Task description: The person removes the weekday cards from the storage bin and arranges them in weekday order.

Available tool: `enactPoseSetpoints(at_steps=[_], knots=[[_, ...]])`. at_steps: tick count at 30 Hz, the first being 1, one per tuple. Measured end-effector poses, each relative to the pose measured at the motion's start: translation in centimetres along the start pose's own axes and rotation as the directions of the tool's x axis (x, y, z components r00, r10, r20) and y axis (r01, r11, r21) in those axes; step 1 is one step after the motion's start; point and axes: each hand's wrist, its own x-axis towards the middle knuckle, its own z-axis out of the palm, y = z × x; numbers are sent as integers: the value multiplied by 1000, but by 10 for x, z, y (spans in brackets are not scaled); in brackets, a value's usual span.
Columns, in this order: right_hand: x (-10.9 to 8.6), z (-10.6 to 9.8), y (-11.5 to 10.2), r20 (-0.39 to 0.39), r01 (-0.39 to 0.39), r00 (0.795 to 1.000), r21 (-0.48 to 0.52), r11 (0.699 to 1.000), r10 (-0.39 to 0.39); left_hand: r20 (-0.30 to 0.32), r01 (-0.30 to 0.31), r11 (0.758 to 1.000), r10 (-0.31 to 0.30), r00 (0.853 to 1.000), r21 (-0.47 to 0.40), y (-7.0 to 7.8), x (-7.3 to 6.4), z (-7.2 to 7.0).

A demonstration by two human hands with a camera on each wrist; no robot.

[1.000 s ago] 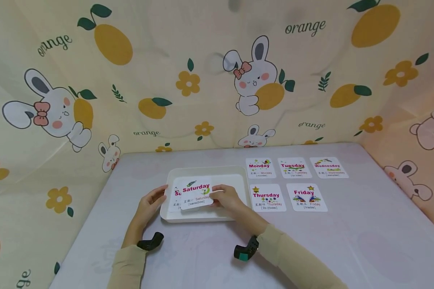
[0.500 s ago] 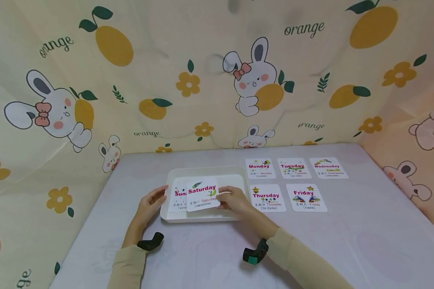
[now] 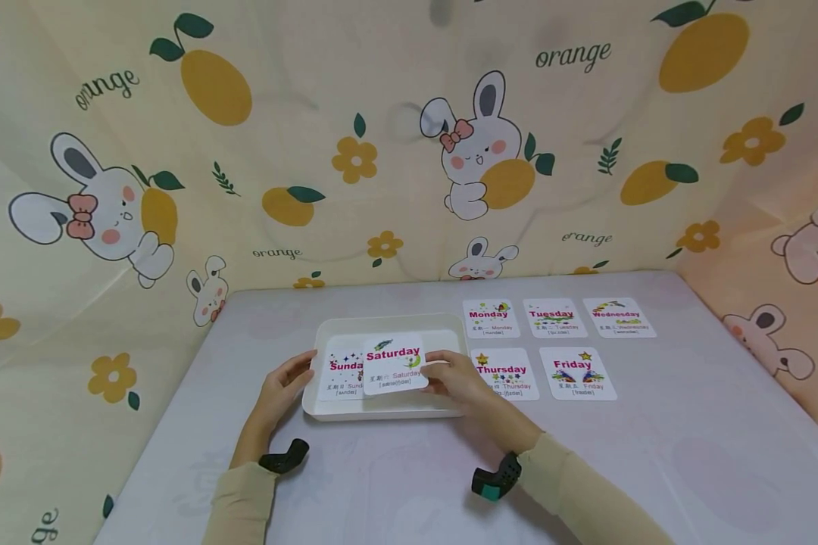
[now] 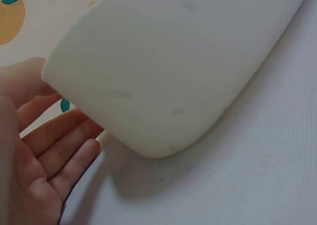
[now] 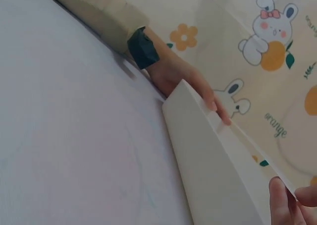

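A white tray (image 3: 395,405) stands on the table, and my left hand (image 3: 285,387) holds it by its left end. In the left wrist view that hand (image 4: 47,140) has the rim between its fingers, with some fingers outside the wall. My right hand (image 3: 458,382) pinches the Saturday card (image 3: 393,363) by its right edge, above the tray and slightly tilted. Partly covered by it, the Sunday card (image 3: 341,377) lies in the tray's left part. The right wrist view catches the right hand's fingertips (image 5: 278,195) on the card's edge.
Right of the tray, a top row has the Monday (image 3: 491,319), Tuesday (image 3: 555,318) and Wednesday (image 3: 619,317) cards. Below them are Thursday (image 3: 507,372), its left edge overlapped by my right hand, and Friday (image 3: 578,373). A bunny-and-orange patterned curtain (image 3: 409,151) surrounds the table.
My right hand has carried the Saturday card rightward over the tray, uncovering more of the Sunday card. The left hand has stayed at the tray's left end.
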Motion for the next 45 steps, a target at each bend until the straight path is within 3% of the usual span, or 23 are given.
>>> enactPoseSetpoints(at_steps=[15,31,45], knots=[[-8,-26,-7,-11,22,1000,9,1000,-22,-6,16,1000,-16,1000,9,0,0,0],[-21,-56,-17,30,37,999,-39,999,-35,-7,53,998,-53,999,38,0,-1,1],[-26,-89,-16,11,-9,1000,-97,995,10,-7,46,999,-46,999,21,1,1,1]])
